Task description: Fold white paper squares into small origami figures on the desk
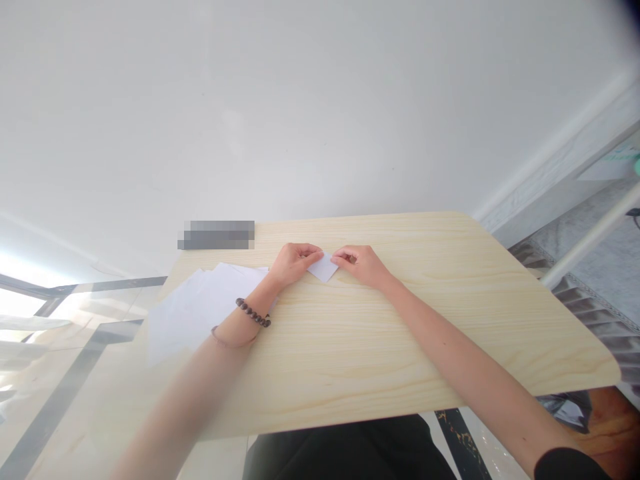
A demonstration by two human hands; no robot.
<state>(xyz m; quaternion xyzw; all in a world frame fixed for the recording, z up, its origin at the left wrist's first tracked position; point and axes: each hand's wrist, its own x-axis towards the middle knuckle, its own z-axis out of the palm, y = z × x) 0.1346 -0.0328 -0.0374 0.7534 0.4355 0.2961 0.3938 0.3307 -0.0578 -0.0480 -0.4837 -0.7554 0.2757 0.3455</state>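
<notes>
A small piece of white paper (324, 269), diamond-shaped with one corner toward me, is held just above or on the wooden table. My left hand (296, 261) pinches its upper left edge between thumb and fingers. On the opposite side, the thumb and forefinger of my right hand (361, 264) grip its right corner. Both sets of fingertips sit close together at the paper's upper part and hide its top edges. Whether the paper is folded in layers I cannot tell. A dark beaded bracelet and a thin band circle my left wrist.
Several white paper sheets (200, 307) lie overlapping on the left of the wooden table (450, 287), partly under my left forearm. A blurred-out grey object (217, 235) is at the back left corner. A white wall (320, 120) rises behind the table.
</notes>
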